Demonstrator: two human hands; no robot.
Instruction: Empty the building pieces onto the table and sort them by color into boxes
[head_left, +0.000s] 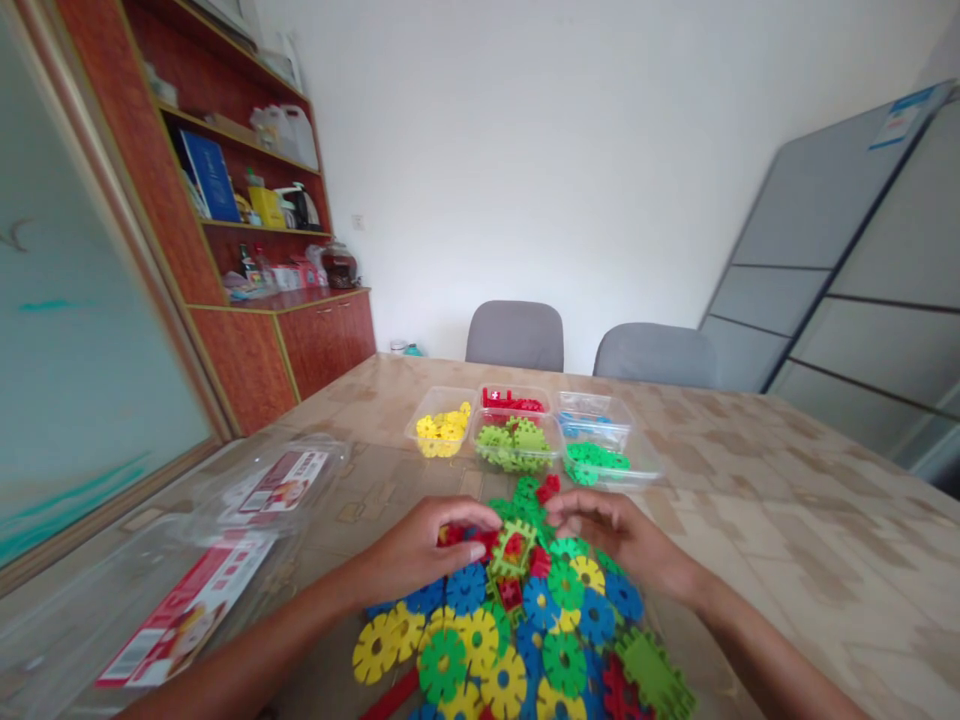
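A pile of plastic building pieces lies on the table in front of me, with notched discs in yellow [504,682], green [442,665] and blue [598,615]. My left hand [424,540] is at the pile's left side, thumb and fingers apart, beside some red pieces. Just right of its fingertips is a lime-green square frame piece [513,548] with red showing in its middle. My right hand [619,535] hovers over the pile's right side, its fingers loosely curved, near green discs and a small red piece [549,488]. I see nothing held in either hand.
Behind the pile stand clear tubs of sorted pieces: yellow [442,430], lime-green [514,445], red [513,402], green [598,462] and blue [585,425]. Clear plastic lids with labels [285,480] lie at the left. Two grey chairs [514,333] stand beyond the table.
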